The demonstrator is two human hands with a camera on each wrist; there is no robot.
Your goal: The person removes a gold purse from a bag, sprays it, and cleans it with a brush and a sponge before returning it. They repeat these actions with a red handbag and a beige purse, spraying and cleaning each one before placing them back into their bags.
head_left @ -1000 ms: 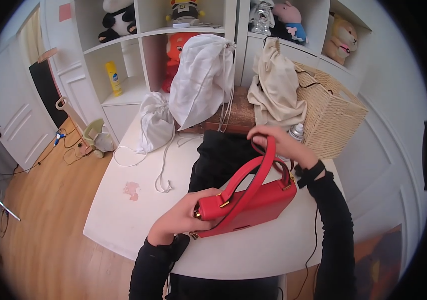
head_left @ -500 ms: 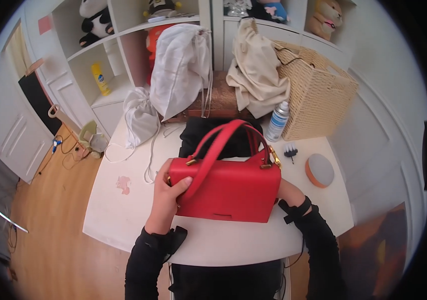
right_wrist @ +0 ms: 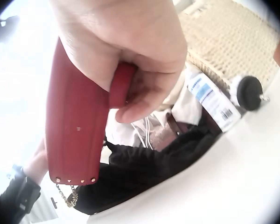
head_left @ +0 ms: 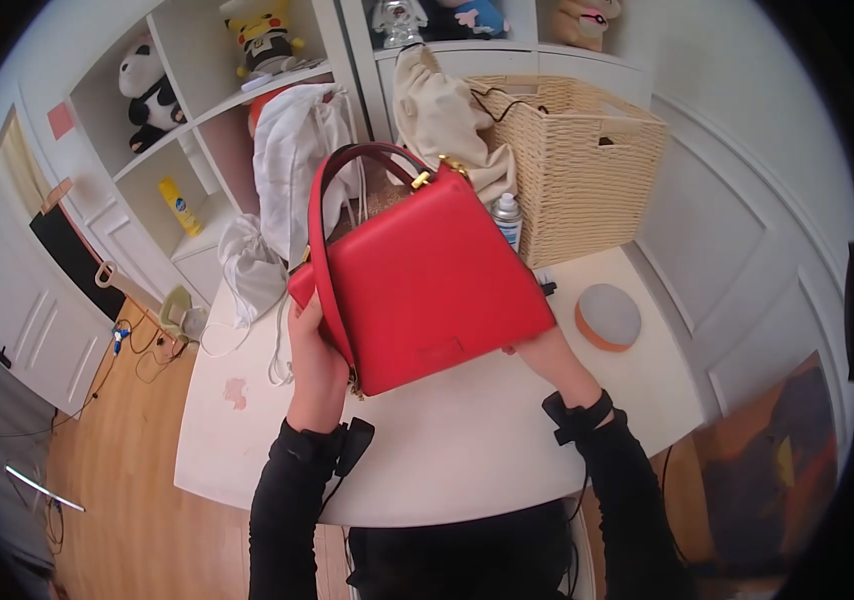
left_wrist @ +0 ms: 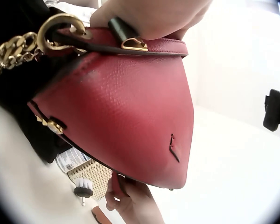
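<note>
A red leather handbag (head_left: 432, 285) with a top handle (head_left: 319, 240) is held above the table, its broad plain side facing me and tilted. My left hand (head_left: 315, 365) grips its left end, thumb on the near face. At the lower right my right hand (head_left: 549, 362) supports the bag, its fingers mostly hidden behind it. In the right wrist view those fingers curl round a red strap-like piece (right_wrist: 122, 84) at the bag's side. A gold chain (left_wrist: 11, 52) hangs from a ring at the bag's end in the left wrist view. Black cloth (right_wrist: 147, 170) lies beneath.
White drawstring bags (head_left: 299, 165), a beige cloth bag (head_left: 442, 120) and a wicker basket (head_left: 587, 180) stand behind. On the right are a spray can (head_left: 508, 220), a round grey-and-orange pad (head_left: 609, 317) and a small brush (left_wrist: 83, 187). Shelves hold plush toys (head_left: 152, 95).
My right hand has left the handle and moved down to the bag's lower right. The handbag has been raised and turned so its broad side faces me. The head view has shifted.
</note>
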